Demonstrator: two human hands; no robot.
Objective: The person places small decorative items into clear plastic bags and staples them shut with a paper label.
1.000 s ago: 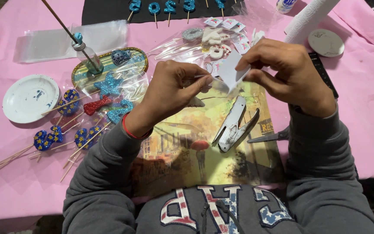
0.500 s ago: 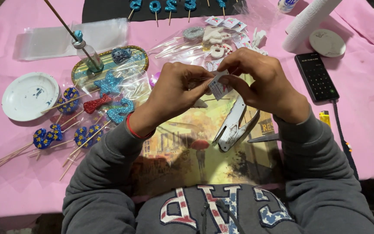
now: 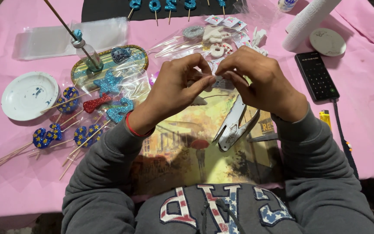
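My left hand (image 3: 176, 89) and my right hand (image 3: 260, 84) meet above a picture mat (image 3: 187, 147) on the pink table. Together their fingertips pinch a small clear packet with a printed card (image 3: 219, 81), mostly hidden behind the fingers. A metal stapler (image 3: 232, 125) lies open on the mat just below my right hand. Glittery blue shapes on wooden sticks (image 3: 83, 132) lie to the left of my left wrist, some in clear wrap.
A white plate (image 3: 29, 95) sits at the left, an oval tray with a small bottle (image 3: 87, 58) behind it. A black phone with cable (image 3: 317, 76), a yellow lighter (image 3: 324, 116), a paper roll (image 3: 308, 19) and a round lid (image 3: 327, 41) are at the right.
Both hands have drawn closer together and slightly lower over the mat, closing the small packet between the fingertips. My right hand moved left, uncovering the phone.
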